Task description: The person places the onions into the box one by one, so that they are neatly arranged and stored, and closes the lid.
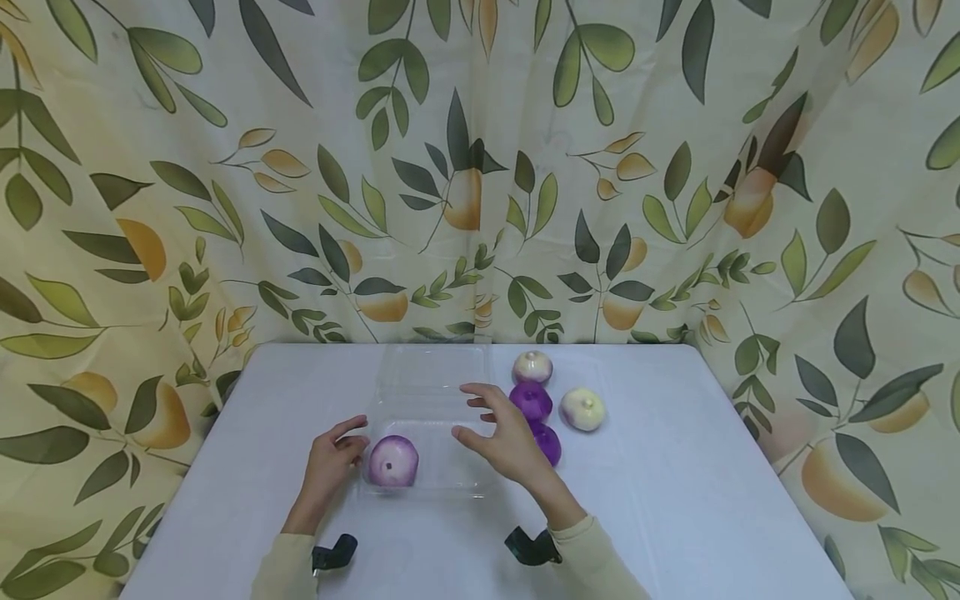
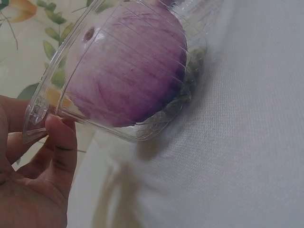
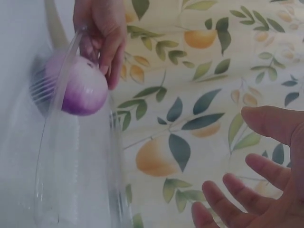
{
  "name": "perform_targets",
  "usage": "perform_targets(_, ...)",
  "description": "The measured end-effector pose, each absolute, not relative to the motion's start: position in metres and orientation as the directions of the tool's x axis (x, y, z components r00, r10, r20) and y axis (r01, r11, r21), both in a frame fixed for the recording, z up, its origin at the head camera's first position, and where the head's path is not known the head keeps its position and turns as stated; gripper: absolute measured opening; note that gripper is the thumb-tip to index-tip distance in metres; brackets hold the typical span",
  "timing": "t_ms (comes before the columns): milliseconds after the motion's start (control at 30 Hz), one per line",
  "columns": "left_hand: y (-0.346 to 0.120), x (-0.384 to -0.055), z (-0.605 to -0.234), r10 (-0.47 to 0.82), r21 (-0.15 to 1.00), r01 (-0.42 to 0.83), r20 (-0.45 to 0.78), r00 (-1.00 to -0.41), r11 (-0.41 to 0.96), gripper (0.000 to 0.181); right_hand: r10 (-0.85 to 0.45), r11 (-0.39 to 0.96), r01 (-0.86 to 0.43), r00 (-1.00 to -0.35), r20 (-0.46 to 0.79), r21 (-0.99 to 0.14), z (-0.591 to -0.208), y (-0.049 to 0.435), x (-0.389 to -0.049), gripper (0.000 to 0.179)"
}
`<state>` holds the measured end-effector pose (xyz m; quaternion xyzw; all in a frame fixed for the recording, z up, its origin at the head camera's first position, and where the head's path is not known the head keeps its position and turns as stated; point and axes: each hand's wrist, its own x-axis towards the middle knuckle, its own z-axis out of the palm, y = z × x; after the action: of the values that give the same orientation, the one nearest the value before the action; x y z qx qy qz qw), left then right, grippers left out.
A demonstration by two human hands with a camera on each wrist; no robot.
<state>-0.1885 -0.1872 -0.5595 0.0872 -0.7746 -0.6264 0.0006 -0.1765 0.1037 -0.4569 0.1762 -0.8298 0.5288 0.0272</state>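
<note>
A clear plastic clamshell container [image 1: 453, 471] lies on the table with its lid [image 1: 427, 367] folded back away from me. Inside its left front part sits a purple onion [image 1: 393, 461], seen through the ribbed wall in the left wrist view. My left hand [image 1: 330, 467] pinches the container's rim at the left corner, thumb [image 2: 61, 137] against the plastic edge. Over the container's right side hovers my right hand [image 1: 510, 437], fingers spread and holding nothing. To its right are two deep purple onions, one [image 1: 531, 401] behind the other [image 1: 547, 443], which the right hand partly covers.
Two pale onions, one at the back [image 1: 532, 367] and one farther right [image 1: 582, 409], stand near the purple ones. A white cloth covers the table [image 1: 675, 500]. Leaf-patterned curtains [image 1: 480, 208] hang behind it and along both sides.
</note>
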Motion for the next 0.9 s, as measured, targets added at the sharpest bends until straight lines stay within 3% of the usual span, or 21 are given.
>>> perform_targets(600, -0.187, -0.188, -0.561, -0.127, 0.97, -0.13, -0.105, -0.986, 0.206, 0.041, -0.161, 0.468, -0.231, -0.971, 0.175, -0.853, -0.468, 0.138, -0.184, 0.058)
perform_targets(900, -0.188, -0.188, -0.56, -0.128, 0.97, -0.128, -0.103, -0.987, 0.207, 0.042, -0.14, 0.43, -0.2, -0.978, 0.154, -0.881, -0.476, 0.158, -0.186, 0.057)
